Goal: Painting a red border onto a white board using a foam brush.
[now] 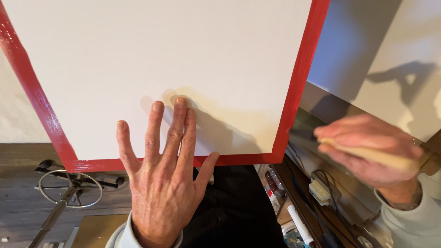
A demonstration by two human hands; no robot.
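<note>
A large white canvas (pixel 174 59) with a wet red painted border (pixel 301 78) fills the upper middle of the head view. My left hand (pixel 165 179) lies flat on its lower part, fingers spread, palm over the bottom red edge. My right hand (pixel 372 151) is at the right, just off the canvas's right border, and grips a pale wooden brush handle (pixel 381 156). The brush's dark head (pixel 301 132) is blurred and sits close to the lower right corner of the red border.
A second white board (pixel 390 55) leans at the upper right. Below it, a cluttered shelf holds paint tubes (pixel 275 183), a white marker (pixel 301 225) and a small white plug (pixel 319 190). A metal ring stand (pixel 69 188) sits at the lower left on a wooden floor.
</note>
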